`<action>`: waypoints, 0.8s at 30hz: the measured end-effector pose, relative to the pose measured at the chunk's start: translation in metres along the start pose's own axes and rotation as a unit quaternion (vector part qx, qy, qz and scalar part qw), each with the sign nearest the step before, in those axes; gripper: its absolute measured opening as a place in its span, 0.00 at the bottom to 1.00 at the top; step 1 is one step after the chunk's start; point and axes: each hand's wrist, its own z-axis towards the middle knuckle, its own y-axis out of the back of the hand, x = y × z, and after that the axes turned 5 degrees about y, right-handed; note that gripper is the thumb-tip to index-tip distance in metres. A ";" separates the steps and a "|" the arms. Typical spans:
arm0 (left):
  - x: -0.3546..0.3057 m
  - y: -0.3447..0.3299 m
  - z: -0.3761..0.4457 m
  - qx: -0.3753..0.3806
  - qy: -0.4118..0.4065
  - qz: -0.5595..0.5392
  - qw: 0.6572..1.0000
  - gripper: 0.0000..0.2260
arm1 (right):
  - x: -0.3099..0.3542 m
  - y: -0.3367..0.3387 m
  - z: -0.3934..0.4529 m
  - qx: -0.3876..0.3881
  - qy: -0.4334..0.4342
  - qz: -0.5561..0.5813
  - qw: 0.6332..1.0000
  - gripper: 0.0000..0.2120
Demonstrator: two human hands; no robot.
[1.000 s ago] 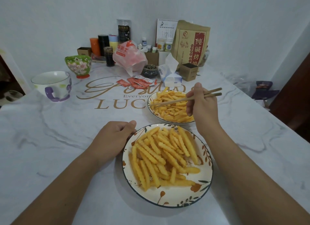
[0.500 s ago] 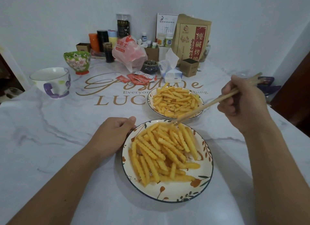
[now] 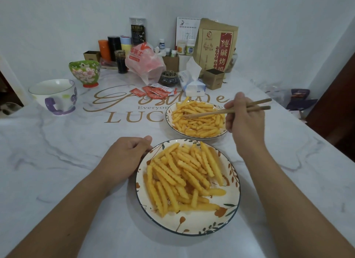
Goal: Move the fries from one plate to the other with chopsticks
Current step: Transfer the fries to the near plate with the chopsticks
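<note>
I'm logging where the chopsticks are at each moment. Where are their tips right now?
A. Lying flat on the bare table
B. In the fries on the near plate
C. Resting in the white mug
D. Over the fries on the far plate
D: the right hand holds the chopsticks, and their tips reach over the fries on the far plate, not the near plate.

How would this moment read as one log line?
right hand: holds chopsticks | tips: over far plate | left hand: on near plate

Far plate's [image 3: 169, 121] right rim behind hand [image 3: 245, 123]
</note>
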 end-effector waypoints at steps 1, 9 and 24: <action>0.000 0.000 0.000 0.001 0.000 0.001 1.000 0.22 | -0.001 -0.004 -0.002 0.008 0.011 -0.014 1.000 0.20; -0.001 0.000 -0.002 -0.003 -0.007 0.017 1.000 0.23 | -0.010 -0.029 -0.003 0.044 0.054 -0.076 0.995 0.20; -0.002 -0.001 -0.002 0.001 -0.009 0.007 1.000 0.23 | -0.014 -0.026 0.001 0.008 -0.021 -0.031 0.999 0.22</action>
